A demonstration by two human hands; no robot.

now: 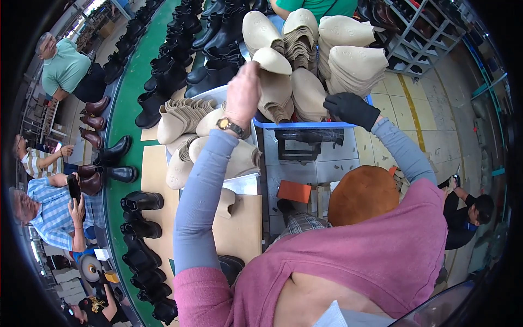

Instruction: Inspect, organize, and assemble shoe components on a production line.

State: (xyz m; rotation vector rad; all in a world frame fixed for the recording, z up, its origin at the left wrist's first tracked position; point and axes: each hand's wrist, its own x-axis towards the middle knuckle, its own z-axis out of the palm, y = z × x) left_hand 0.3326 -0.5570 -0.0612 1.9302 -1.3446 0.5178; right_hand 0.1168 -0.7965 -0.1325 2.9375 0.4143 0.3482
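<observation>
My bare left hand (243,92), with a watch on its wrist, is closed on the edge of a thin, curved beige moulded shoe insert (273,61). It holds that piece tilted over a stack of like inserts (272,92). The black-gloved right hand (351,110) has its fingers curled at the right edge of another insert stack (308,94); its fingertips are partly hidden there. Both stacks stand in a blue crate (305,125), with several more nested stacks (354,68) behind them.
Left of the crate, a white tray (251,177) holds more inserts. Black boots (143,200) line a green conveyor (122,158) further left, with people beyond. A brown round stool (364,195) stands below my right arm. A shoe rack (430,38) is at the far right.
</observation>
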